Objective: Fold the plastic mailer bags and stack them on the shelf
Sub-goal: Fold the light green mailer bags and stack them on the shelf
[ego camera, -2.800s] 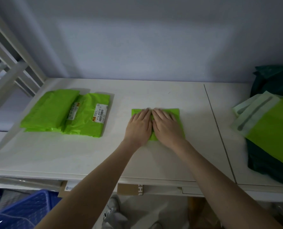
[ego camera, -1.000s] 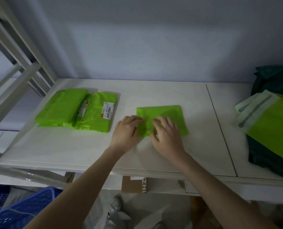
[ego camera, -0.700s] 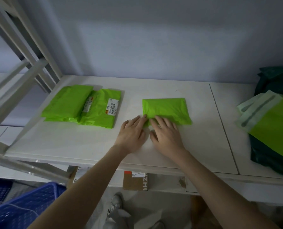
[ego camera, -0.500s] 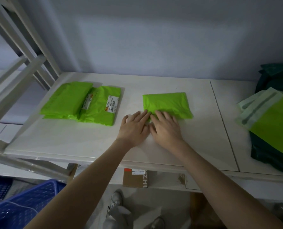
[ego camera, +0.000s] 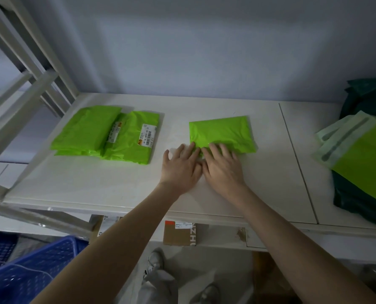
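Observation:
A folded bright green mailer bag [ego camera: 221, 131] lies flat in the middle of the white shelf [ego camera: 117, 185]. My left hand [ego camera: 181, 167] and my right hand [ego camera: 223, 166] lie side by side with straight fingers, their tips pressing on the bag's near edge. To the left, two folded green mailer bags [ego camera: 108, 134] with white printed labels lie overlapping. At the right edge a heap of unfolded mailers [ego camera: 362, 154], green and dark green, rests on the shelf.
White slanted frame bars [ego camera: 27, 69] rise at the left end of the shelf. Below the shelf sit a blue plastic crate [ego camera: 29, 273] and a cardboard box [ego camera: 179, 233]. A seam [ego camera: 299, 167] splits the shelf board right of the bag. A grey wall stands behind.
The bag has slid a little farther from me. My hands went from gripping and folding its near edge to lying flat, fingertips pressing that edge. The view shifted slightly.

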